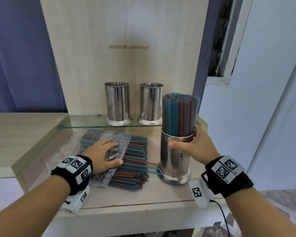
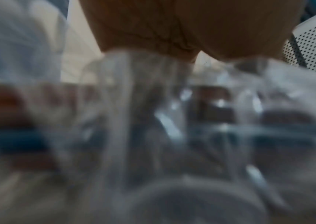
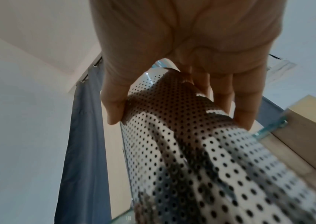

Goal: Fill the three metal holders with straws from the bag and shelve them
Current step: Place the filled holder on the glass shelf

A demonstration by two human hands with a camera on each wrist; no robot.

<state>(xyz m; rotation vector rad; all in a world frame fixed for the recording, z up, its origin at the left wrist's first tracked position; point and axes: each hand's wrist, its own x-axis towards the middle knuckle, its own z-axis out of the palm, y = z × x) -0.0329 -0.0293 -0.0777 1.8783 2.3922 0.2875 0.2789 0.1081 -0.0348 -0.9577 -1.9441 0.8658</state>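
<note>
My right hand [image 1: 193, 144] grips a perforated metal holder [image 1: 175, 159] packed with upright blue and red straws [image 1: 179, 115]; thumb and fingers wrap its upper wall, as the right wrist view shows on the holder [image 3: 201, 151]. It stands at the right of the lower wooden shelf [image 1: 161, 194]. My left hand [image 1: 102, 153] lies flat with straight fingers on the clear plastic bag [image 1: 113, 146], which lies over a pile of loose straws [image 1: 135, 161]. Two empty metal holders [image 1: 117, 103] [image 1: 150, 104] stand on the glass shelf [image 1: 85, 123]. The left wrist view is blurred plastic [image 2: 153, 136].
A wooden back panel [image 1: 120, 48] rises behind the glass shelf. Blue curtains [image 1: 20, 57] hang left and a white wall [image 1: 263, 100] stands right. A wooden ledge [image 1: 15, 139] flanks the lower shelf on the left.
</note>
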